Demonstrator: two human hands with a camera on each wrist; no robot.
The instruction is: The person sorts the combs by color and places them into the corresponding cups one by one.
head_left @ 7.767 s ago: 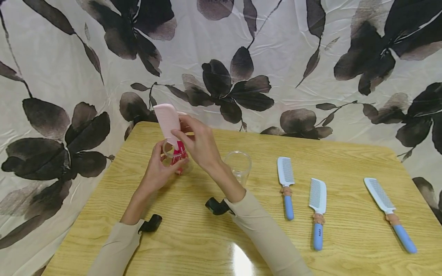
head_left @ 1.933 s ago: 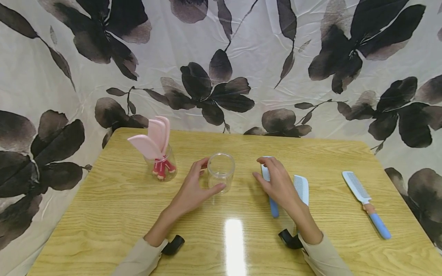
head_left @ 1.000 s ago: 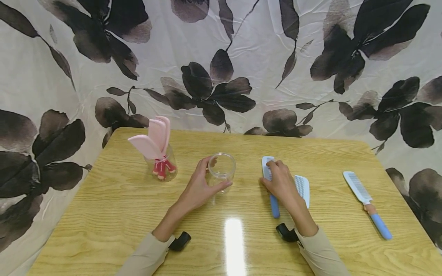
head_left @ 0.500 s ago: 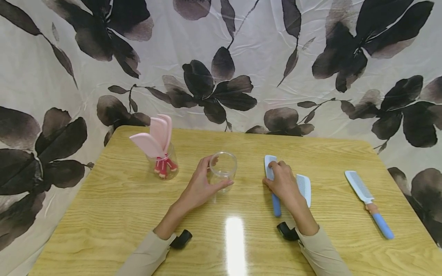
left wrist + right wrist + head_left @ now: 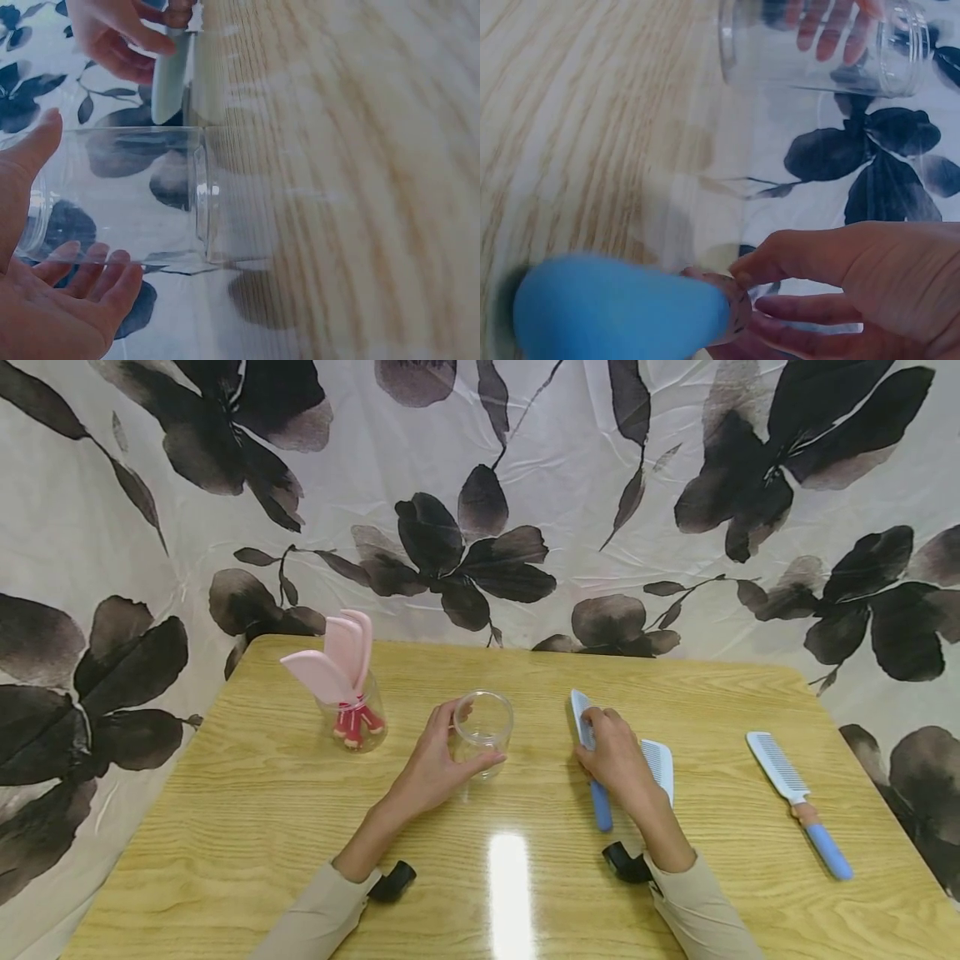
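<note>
My left hand [image 5: 433, 768] curls round the side of a clear, see-through jar [image 5: 491, 747], which stands upright on the table with nothing visible in it. In the left wrist view, thumb and fingers lie on opposite sides of the jar [image 5: 142, 195]. To the right, my right hand [image 5: 617, 756] pinches a light blue comb [image 5: 602, 806] by the brown figure at its neck. That comb is tilted, its toothed end pointing away. The right wrist view shows its thick blue handle [image 5: 622, 311] close up. Partly behind the right hand lies a second blue comb [image 5: 658, 764].
A third blue comb [image 5: 777, 768] lies farther right on the wooden table [image 5: 225, 860]. At the back left, a clear jar [image 5: 375, 722] holds several pink combs [image 5: 345, 652] with red handles down. Behind the table hangs a flower-print cloth [image 5: 480, 435].
Several seconds ago both hands were at the left jar with a pink comb. The left hand has since taken hold of the middle jar; the right has gripped a blue comb, now turned slightly on edge.
</note>
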